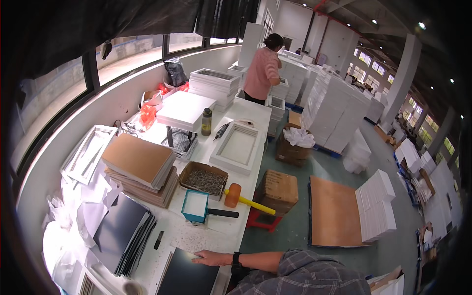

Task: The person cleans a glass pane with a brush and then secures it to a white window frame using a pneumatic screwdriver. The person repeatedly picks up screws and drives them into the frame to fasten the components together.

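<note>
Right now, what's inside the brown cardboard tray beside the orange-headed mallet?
The tray holds a spread of small grey pieces, too small to identify. They cover its bottom, so nothing beneath them can be seen.

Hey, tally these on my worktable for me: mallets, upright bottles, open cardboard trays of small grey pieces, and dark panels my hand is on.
Orange-headed mallet: 1
Upright bottle: 1
Open cardboard tray of small grey pieces: 1
Dark panel under your hand: 1
Total: 4
</note>
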### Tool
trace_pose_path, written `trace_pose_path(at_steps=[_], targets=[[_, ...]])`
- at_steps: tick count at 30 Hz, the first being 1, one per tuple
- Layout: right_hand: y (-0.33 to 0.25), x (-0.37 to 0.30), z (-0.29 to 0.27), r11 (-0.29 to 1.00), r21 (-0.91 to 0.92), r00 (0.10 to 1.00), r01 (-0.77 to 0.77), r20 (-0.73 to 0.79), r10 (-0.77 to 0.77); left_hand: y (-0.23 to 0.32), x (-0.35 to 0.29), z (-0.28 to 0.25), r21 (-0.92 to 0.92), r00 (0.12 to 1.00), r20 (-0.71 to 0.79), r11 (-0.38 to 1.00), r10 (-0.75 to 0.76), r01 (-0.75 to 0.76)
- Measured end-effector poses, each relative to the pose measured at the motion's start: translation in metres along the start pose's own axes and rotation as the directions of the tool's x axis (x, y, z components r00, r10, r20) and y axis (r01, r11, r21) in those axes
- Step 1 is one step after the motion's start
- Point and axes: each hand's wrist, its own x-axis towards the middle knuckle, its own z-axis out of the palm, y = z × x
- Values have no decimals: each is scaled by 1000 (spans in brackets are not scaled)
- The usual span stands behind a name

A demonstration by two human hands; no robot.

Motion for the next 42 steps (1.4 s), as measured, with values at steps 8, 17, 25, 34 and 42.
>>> trace_pose_path(at_steps=[8, 17, 25, 34, 42], targets=[[-31, 6, -10, 991, 127, 999, -33, -39, 39, -4, 46, 12, -158, 998, -17, 985, -66, 63], [-9, 8, 12, 991, 87, 992, -104, -60, 109, -25, -4, 17, -280, 994, -79, 959, -73, 48], [-14, 23, 27, 991, 64, 992, -119, -27, 121, -19, -1, 13, -274, 993, -93, 961, -70, 42], [-10, 32, 37, 989, 36, 990, -141, -19, 142, -19, 1, 11, -277, 994, -82, 959, -79, 53], [1, 37, 42, 993, -73, 993, -94, -74, 89, -19, 6, 8, -303, 994, -35, 949, -104, 88]])
